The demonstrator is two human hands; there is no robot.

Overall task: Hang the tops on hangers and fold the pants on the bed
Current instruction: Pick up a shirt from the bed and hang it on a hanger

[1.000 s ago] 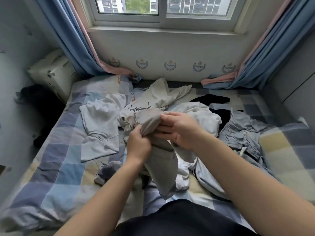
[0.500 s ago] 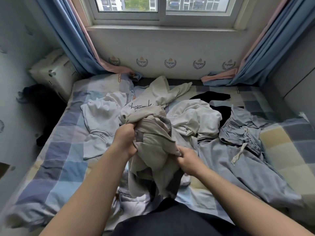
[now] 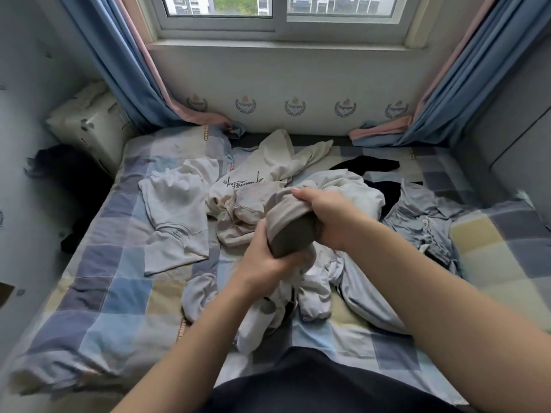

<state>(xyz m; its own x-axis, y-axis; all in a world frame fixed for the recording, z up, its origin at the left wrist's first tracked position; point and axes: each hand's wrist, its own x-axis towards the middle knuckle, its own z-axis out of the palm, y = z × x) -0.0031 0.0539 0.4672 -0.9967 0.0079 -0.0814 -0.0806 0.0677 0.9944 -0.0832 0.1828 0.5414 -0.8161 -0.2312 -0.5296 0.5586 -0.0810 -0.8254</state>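
Both hands hold a beige-grey garment [image 3: 290,226] above the middle of the checked bed [image 3: 119,293]. My left hand [image 3: 262,260] grips its lower edge from beneath, and my right hand [image 3: 331,216] clasps its upper edge, so an opening gapes between them. The rest of the garment trails left onto the pile. Behind it lie a cream top with black script [image 3: 256,171], a white t-shirt [image 3: 176,216] to the left and a white top [image 3: 351,192]. No hangers are visible.
Light blue-grey clothes [image 3: 423,222] sprawl on the right, a black garment [image 3: 372,165] lies behind them, and white pieces [image 3: 259,323] lie near me. A pillow [image 3: 89,123] leans at the back left. Walls, curtains [image 3: 128,70] and a window close in the bed.
My right hand rose from the garment's lower hem to its upper edge. My left hand dropped lower and now grips from below, and the garment's opening is spread between them.
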